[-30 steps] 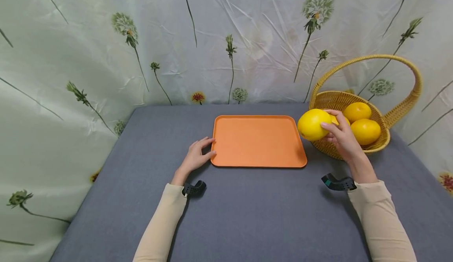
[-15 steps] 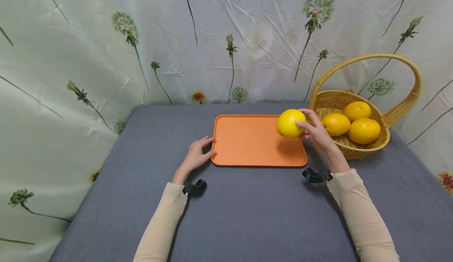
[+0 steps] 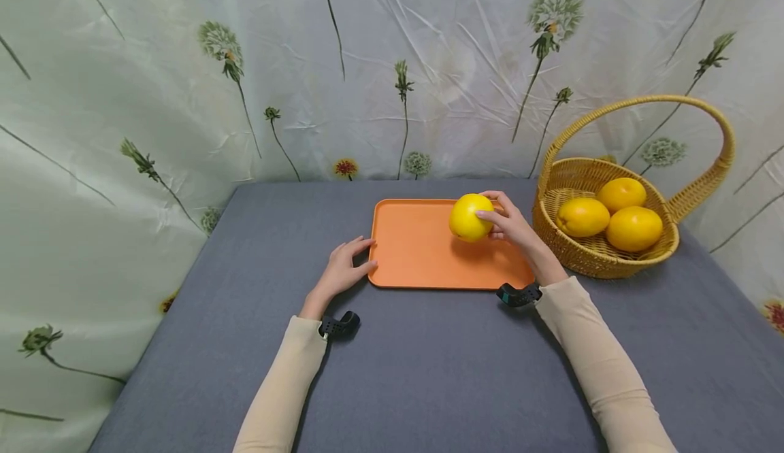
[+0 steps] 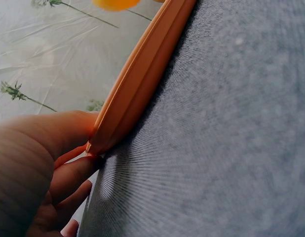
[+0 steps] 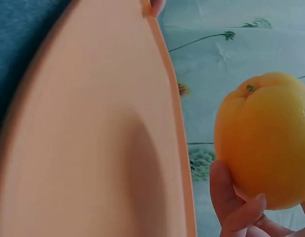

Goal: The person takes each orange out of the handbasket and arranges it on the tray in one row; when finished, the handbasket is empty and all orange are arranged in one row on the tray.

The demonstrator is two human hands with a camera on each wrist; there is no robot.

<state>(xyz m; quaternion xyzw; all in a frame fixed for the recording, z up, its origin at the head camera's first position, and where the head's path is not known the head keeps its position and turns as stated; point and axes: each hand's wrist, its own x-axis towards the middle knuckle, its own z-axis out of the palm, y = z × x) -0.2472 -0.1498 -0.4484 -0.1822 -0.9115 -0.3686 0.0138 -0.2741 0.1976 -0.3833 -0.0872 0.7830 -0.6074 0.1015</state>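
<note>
My right hand grips a round yellow-orange orange above the right half of the orange-coloured tray. A small green stem mark shows on the fruit in the right wrist view, and its shadow falls on the tray surface. At the tray's left end my left hand holds the rim. The left wrist view has the thumb and fingers on either side of the tray's corner.
A wicker basket with a tall arched handle stands to the right of the tray, holding several similar oranges. Grey cloth covers the table. Behind it hangs a pale curtain with a dandelion print.
The right hand has carried the orange leftward from the basket's left side to over the tray. My left hand stays at the tray's left edge.
</note>
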